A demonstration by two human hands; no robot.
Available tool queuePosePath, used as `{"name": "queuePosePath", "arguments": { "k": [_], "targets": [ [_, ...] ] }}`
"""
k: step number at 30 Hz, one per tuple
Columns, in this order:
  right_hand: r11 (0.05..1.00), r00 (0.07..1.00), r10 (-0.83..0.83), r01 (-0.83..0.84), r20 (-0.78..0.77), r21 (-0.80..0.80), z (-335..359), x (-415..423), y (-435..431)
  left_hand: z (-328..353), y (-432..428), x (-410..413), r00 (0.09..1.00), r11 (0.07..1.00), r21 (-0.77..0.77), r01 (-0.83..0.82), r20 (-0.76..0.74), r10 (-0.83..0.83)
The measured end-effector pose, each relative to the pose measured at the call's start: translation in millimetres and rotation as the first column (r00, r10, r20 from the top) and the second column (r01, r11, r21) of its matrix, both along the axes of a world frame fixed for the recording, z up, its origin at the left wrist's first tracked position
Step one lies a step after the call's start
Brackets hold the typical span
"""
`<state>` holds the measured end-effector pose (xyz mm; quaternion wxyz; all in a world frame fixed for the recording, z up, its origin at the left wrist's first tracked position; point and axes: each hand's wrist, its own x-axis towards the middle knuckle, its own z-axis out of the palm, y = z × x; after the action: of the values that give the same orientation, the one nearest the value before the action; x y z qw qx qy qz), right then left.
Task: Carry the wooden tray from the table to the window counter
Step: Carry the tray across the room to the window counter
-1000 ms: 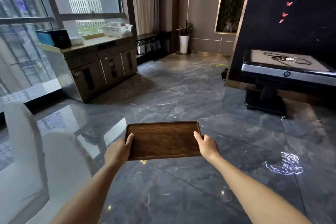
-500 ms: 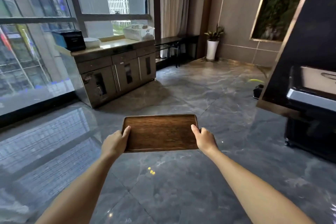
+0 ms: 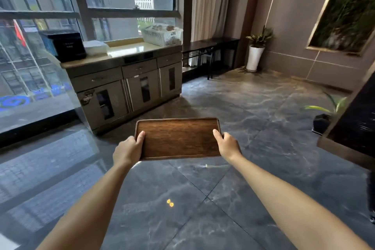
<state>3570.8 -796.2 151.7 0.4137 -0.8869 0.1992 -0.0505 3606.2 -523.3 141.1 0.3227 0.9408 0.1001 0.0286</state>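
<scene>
A dark brown wooden tray (image 3: 178, 137), flat and empty, hangs level in front of me above the grey marble floor. My left hand (image 3: 128, 149) grips its left edge, thumb on top. My right hand (image 3: 227, 145) grips its right edge the same way. The window counter (image 3: 129, 49), a beige stone top on a grey cabinet with drawers and glass-panel doors, stands ahead and to the left under the window, a little way beyond the tray.
On the counter sit a black box (image 3: 66, 44), a white folded stack (image 3: 95, 46) and a white basket (image 3: 162, 35). A dark bench (image 3: 209, 46) and a white potted plant (image 3: 255, 50) stand at the back right. A dark panel (image 3: 353, 119) juts in at right.
The view has swung left and moved forward: the counter is nearer and more central, and the table at right has left the frame. Both hands keep their hold on the tray.
</scene>
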Motion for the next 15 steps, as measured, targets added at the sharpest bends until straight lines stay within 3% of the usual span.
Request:
{"name": "queuePosePath", "arguments": {
  "k": [9, 15],
  "targets": [
    [0.992, 0.995, 0.097, -0.099, 0.039, 0.072, -27.5, 288.7, -43.6, -18.9, -45.5, 260.0, 0.994, 0.992, 0.072, -0.108, -0.009, 0.109],
    [0.965, 0.974, 0.209, -0.220, 0.088, 0.144, 1.6, 493.5, -57.2, 9.9, -58.6, 439.7, 0.976, 0.973, 0.088, -0.214, 0.047, 0.211]
  ]
}}
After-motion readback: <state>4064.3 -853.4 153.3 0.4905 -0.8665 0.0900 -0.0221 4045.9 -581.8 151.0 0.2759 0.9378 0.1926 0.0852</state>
